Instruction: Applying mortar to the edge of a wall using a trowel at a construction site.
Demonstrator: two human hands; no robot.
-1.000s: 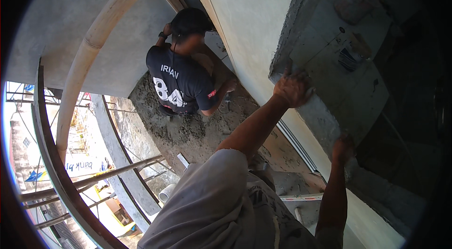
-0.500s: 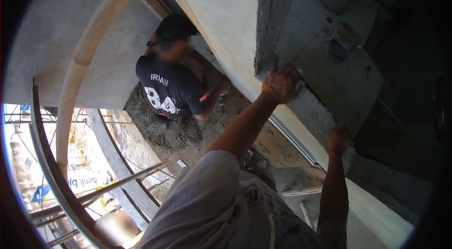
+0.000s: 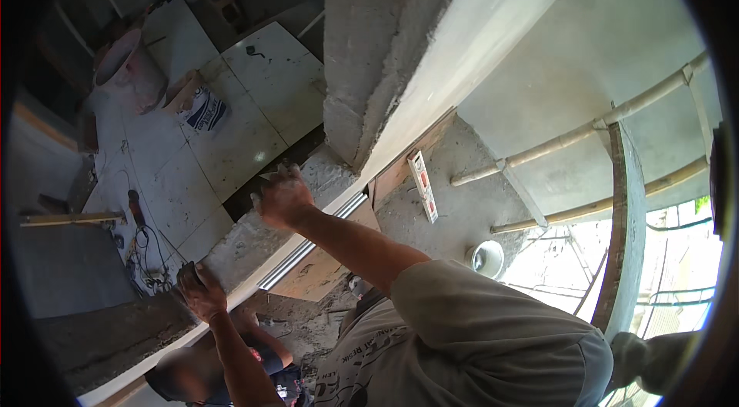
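Both my hands are on a rough concrete ledge (image 3: 254,241) at the base of a wall opening. My left hand (image 3: 202,295) rests at the ledge's nearer left part, its fingers reaching over the top. Farther along, close to the wall's end, my right hand (image 3: 285,203) leans on the ledge with its fingers apart. A small pale angular bit shows at its fingertips; what it is I cannot tell. No tool shows in either hand. Under my right forearm, shiny metal strips (image 3: 312,241) run along the ledge's outer side.
Beyond the ledge lies a tiled floor (image 3: 246,91) with a large bucket (image 3: 131,76), a torn bag-like container (image 3: 196,103) and a corded tool (image 3: 135,208). On my side are a spirit level (image 3: 422,185), a white bucket (image 3: 485,259), bamboo poles (image 3: 554,141) and a crouching co-worker (image 3: 262,353).
My view has swung to the right, bringing the spirit level and white bucket into sight. The co-worker now appears at the lower left. Both hands are still on the ledge.
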